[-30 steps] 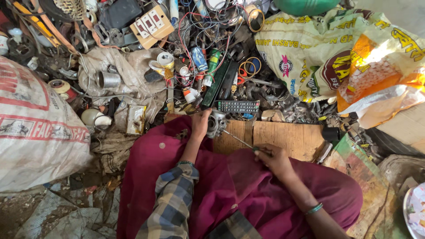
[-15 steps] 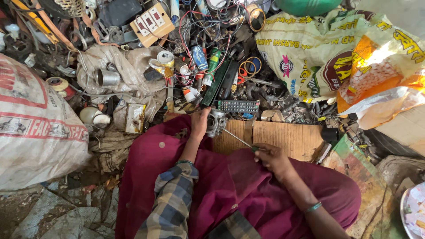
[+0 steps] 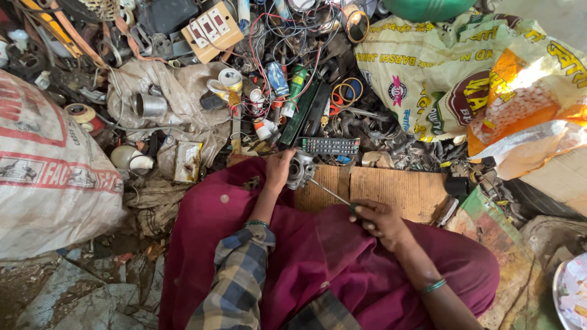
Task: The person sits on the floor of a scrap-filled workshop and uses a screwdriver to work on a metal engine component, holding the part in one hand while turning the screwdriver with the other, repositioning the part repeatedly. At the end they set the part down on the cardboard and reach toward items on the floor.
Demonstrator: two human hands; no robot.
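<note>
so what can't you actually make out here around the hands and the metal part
Head view, the only one:
- Metal part: its left side is hidden behind the left hand, and it is too small to tell its kind.
- Screwdriver: the tip is lost against the metal part; the handle is wrapped in the right hand.
- Remote control: buttons too small to read.
- Plate: cut off by the right edge.

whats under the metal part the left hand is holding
Under the grey metal part in the left hand lies a wooden board, beside maroon cloth. The board's near edge is hidden by the cloth and the right hand.
</note>
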